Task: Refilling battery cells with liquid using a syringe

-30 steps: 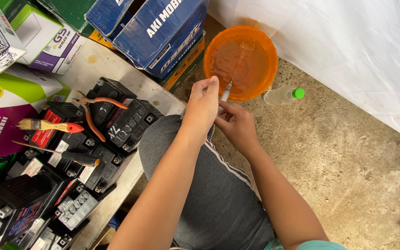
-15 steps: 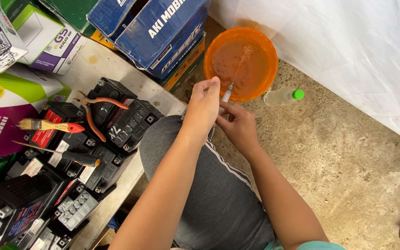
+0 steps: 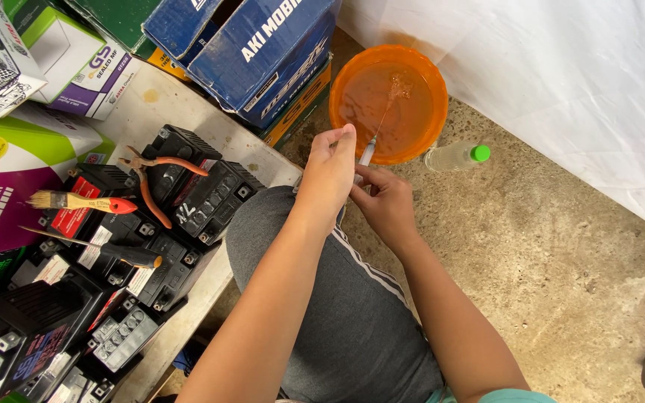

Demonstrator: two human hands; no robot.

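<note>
Syringe point(image 3: 366, 154) sits at upper centre of the frame, tip aimed into the orange basin point(image 3: 427, 82) of brownish liquid, with a thin stream arcing from the tip into the basin. Judged step: emptying the syringe; the next move calls for steady thumb pressure and a tip kept over the basin. Left hand point(image 3: 328, 173) is closed around the barrel, forearm running up from lower centre. Right hand point(image 3: 387, 200) pinches the lower end, fingers curled, wrist bent inward. Both hands touch just below the basin rim. 1 clear bottle with a green cap point(image 3: 457, 155) lies just right of the basin.
</note>
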